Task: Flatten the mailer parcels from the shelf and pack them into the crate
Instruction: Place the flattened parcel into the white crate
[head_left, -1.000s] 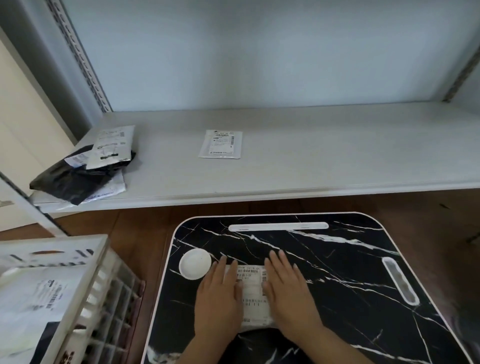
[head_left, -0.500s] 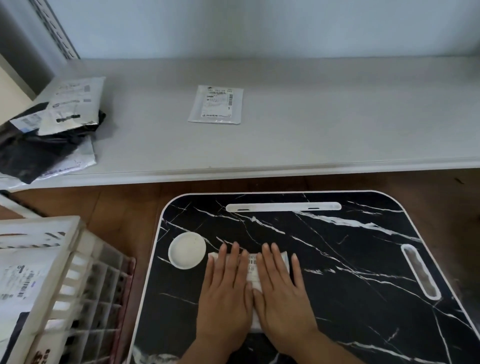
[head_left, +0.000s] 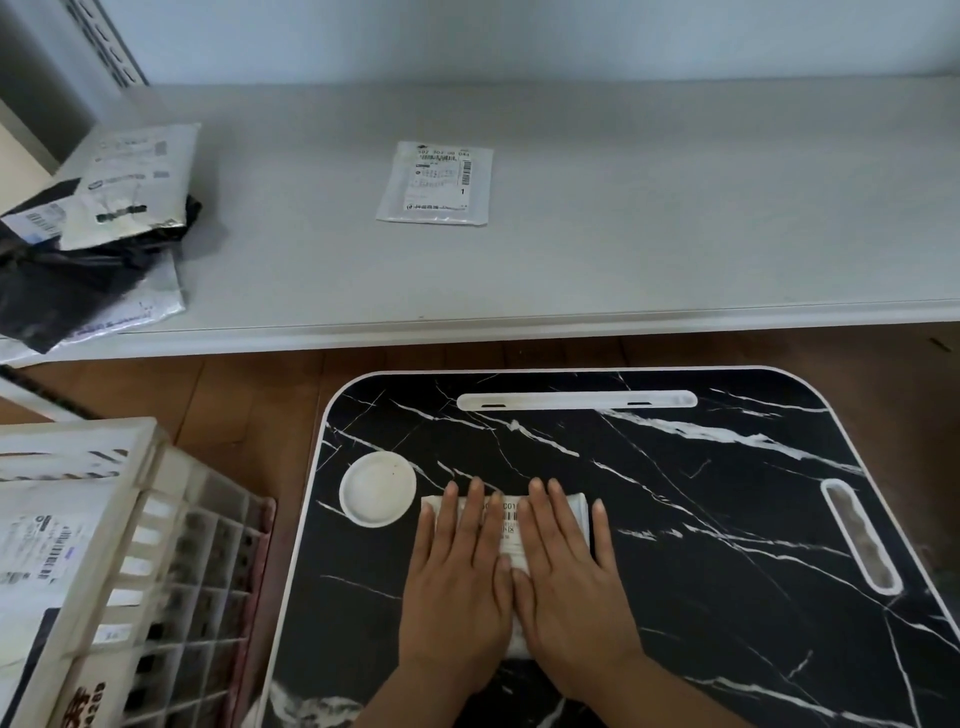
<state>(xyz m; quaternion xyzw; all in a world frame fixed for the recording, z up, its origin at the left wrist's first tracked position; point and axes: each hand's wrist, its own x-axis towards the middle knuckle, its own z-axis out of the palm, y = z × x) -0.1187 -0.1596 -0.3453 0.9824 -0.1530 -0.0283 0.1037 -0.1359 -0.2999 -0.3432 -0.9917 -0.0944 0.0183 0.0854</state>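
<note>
Pressing a mailer flat on the desk

My left hand and right hand lie side by side, fingers straight and slightly spread, palms down on the white mailer parcel at 6 o'clock of the marble desk. The crate waits at 9 o'clock (already holding mailers). Risk, I judge: trapped air may puff it back, or the slick film may slide away under uneven pressure.

The left hand and the right hand lie palm-down side by side, fingers straight and pointing away from the body, thumbs touching at the middle, both forearms reaching in from below.
</note>
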